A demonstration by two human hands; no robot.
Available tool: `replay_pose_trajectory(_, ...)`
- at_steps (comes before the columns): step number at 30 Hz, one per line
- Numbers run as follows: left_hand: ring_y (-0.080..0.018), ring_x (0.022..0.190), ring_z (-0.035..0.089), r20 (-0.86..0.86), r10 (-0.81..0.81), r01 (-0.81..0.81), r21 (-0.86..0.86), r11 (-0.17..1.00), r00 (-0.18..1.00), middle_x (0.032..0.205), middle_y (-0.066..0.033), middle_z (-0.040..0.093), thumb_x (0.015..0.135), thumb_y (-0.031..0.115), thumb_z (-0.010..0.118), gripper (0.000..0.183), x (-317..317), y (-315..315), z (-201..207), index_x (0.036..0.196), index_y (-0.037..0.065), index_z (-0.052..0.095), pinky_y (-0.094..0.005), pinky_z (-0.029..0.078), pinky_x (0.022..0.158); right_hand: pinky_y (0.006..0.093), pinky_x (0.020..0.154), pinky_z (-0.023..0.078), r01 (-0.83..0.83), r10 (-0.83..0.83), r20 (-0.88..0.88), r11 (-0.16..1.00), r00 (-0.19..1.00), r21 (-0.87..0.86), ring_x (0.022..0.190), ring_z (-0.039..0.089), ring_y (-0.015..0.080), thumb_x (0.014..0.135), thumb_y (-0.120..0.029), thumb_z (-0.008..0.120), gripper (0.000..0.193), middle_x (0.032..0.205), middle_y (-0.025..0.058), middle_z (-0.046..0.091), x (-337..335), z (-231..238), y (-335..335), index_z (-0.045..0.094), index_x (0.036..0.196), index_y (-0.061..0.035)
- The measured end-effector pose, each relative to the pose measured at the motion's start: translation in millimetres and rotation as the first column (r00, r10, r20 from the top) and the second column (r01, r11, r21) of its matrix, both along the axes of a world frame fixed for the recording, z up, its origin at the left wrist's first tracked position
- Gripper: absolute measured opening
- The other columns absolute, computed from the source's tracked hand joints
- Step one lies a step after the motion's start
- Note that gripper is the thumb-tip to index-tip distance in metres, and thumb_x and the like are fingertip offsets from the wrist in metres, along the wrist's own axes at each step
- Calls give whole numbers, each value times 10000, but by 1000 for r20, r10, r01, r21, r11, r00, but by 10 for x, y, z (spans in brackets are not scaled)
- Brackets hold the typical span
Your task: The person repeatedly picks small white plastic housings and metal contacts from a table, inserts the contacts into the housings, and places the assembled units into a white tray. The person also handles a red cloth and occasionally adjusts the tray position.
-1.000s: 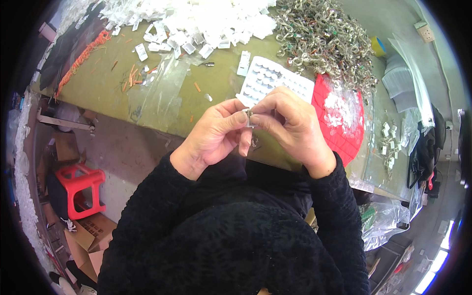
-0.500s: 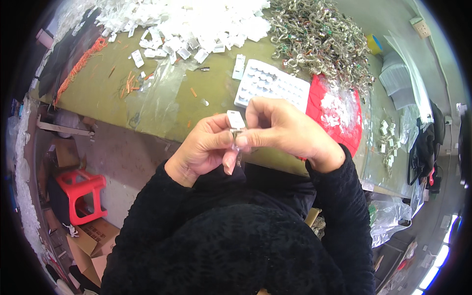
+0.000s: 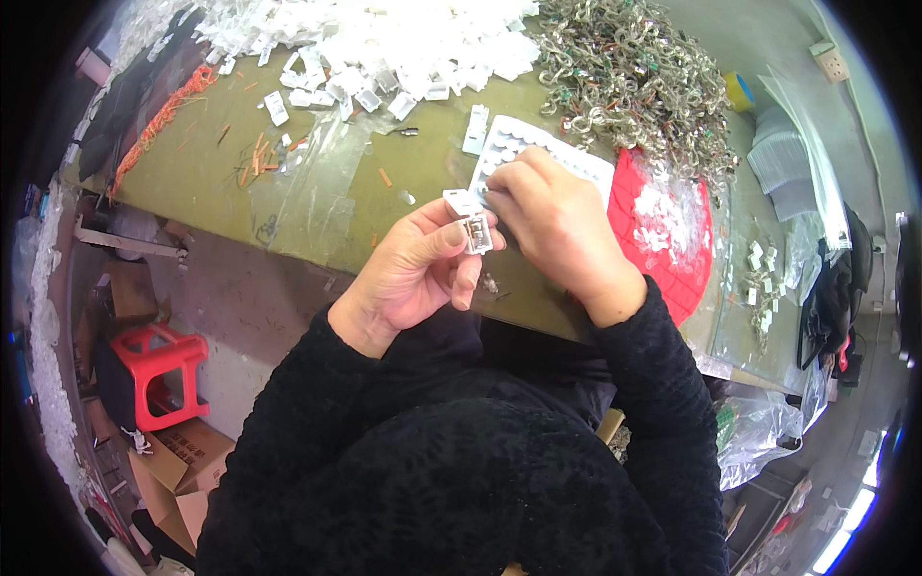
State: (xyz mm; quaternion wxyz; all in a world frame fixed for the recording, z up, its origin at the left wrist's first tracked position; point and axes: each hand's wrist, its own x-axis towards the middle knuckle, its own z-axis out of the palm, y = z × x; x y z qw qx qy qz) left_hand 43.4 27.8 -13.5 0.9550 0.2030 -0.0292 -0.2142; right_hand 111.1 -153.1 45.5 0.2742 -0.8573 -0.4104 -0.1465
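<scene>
Presently grips an opened small white case (image 3: 478, 237) in the left hand (image 3: 413, 261), above the littered green tabletop (image 3: 204, 187) near its front edge; bends the right hand (image 3: 557, 213) over a white tray (image 3: 597, 177), grip impossible to tell; might lose the metallic insert (image 3: 473, 229) if tilted; has red cloth (image 3: 642, 254) at right, red stool (image 3: 142, 359) lower left.

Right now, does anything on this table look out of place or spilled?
Some orange scraps lie scattered on the green table's left side, like stray litter. A small dark piece also lies alone near the white pile.
</scene>
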Motion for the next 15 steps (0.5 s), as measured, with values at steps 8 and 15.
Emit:
replay_pose_trajectory(8, -177, 608, 659, -39, 3, -1, 48, 999, 999, 873, -88, 656, 949, 165, 657, 249, -7, -40, 24, 1104, -11, 572, -322, 575, 500, 382, 549, 480, -177, 176, 19, 978, 984, 107, 655, 597, 299, 757, -40, 709, 199, 789, 94, 565, -220, 174, -72, 591, 916, -60)
replay_pose_trajectory(15, -180, 596, 662, -17, -28, 29, 64, 998, 999, 835, -86, 651, 949, 145, 655, 189, -18, -30, 31, 1037, -2, 576, -330, 587, 525, 390, 558, 480, -201, 206, -24, 969, 978, 143, 665, 602, 303, 751, -41, 714, 202, 773, 103, 561, -241, 146, -79, 579, 901, -45)
